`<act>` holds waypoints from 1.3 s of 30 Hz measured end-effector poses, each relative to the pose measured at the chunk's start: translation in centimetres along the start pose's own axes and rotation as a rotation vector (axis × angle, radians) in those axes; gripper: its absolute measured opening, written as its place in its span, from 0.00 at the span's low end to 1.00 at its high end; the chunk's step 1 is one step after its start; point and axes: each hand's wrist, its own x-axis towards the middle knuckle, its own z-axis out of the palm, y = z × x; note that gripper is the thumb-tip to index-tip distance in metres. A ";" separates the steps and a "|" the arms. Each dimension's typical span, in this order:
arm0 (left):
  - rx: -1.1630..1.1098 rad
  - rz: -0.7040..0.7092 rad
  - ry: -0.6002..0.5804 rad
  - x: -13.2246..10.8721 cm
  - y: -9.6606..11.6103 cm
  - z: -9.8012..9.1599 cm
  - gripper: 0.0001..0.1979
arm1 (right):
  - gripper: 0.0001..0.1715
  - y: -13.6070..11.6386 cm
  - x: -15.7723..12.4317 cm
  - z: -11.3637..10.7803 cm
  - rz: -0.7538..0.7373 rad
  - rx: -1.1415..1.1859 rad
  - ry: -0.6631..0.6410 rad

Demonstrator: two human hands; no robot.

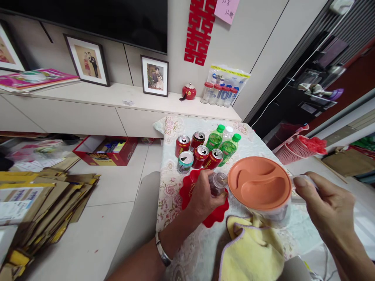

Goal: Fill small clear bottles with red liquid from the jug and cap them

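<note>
My left hand (203, 197) is wrapped round a small clear jar (218, 182), its mouth uncovered, over a red scalloped mat (189, 191). In my right hand (326, 203) is the handle of a clear pitcher (279, 216) with an orange lid (260, 187). The pitcher's spout side faces the jar's mouth, close by; a thin brownish streak shows between them, and I cannot tell if it is liquid. Below the pitcher lies a yellow cloth (252, 249) with a purple edge. Several red cans (202, 154), a teal-and-white can (185, 163) and green bottles (230, 148) stand behind the jar.
A flowered tablecloth (172, 203) covers the table. On the cabinet behind stand red-lidded jars (216, 95), a red pot (189, 91) and framed photos (155, 76). Flattened cardboard (55, 207) and a red box (105, 152) are at left, a pink basket (299, 150) at right.
</note>
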 end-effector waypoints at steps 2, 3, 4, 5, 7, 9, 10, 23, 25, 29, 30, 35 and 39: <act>0.002 0.008 0.006 0.0 0.0 0.0 0.31 | 0.28 0.0 0.0 0.0 -0.002 0.004 0.000; 0.003 0.012 0.009 0.0 -0.1 0.0 0.32 | 0.28 0.0 0.0 0.0 -0.005 0.007 0.002; 0.004 0.017 0.011 0.0 -0.1 0.0 0.32 | 0.28 0.1 0.0 0.0 -0.006 0.008 0.000; 0.003 0.020 0.014 0.0 -0.2 0.0 0.32 | 0.28 0.1 0.0 0.0 -0.007 0.011 -0.001; 0.002 0.027 0.018 0.0 -0.3 0.1 0.32 | 0.28 0.2 0.0 0.0 -0.008 0.013 -0.007; 0.001 0.035 0.023 -0.1 -0.2 0.1 0.32 | 0.28 0.3 0.0 0.0 -0.010 0.015 -0.009; 0.003 0.039 0.025 -0.1 -0.2 0.1 0.32 | 0.28 0.3 0.0 0.0 -0.011 0.015 -0.008; 0.021 0.037 0.035 0.0 -0.1 0.1 0.32 | 0.29 0.2 0.0 -0.3 -0.028 0.000 -0.017; 0.016 0.023 0.024 0.0 -0.1 0.1 0.33 | 0.29 0.2 0.0 -0.4 -0.032 -0.002 -0.019; 0.004 -0.002 0.006 0.0 -0.1 0.0 0.33 | 0.28 0.0 0.1 -0.3 -0.037 -0.018 -0.018; 0.007 -0.004 0.005 0.0 -0.1 0.0 0.33 | 0.28 0.0 0.1 -0.3 -0.038 -0.021 -0.017; 0.005 0.014 0.012 -0.1 -0.1 0.1 0.32 | 0.28 -0.1 0.3 -0.1 -0.051 -0.036 -0.012; -0.008 0.032 0.017 -0.1 -0.2 0.1 0.32 | 0.27 -0.1 0.4 -0.2 -0.051 -0.047 -0.008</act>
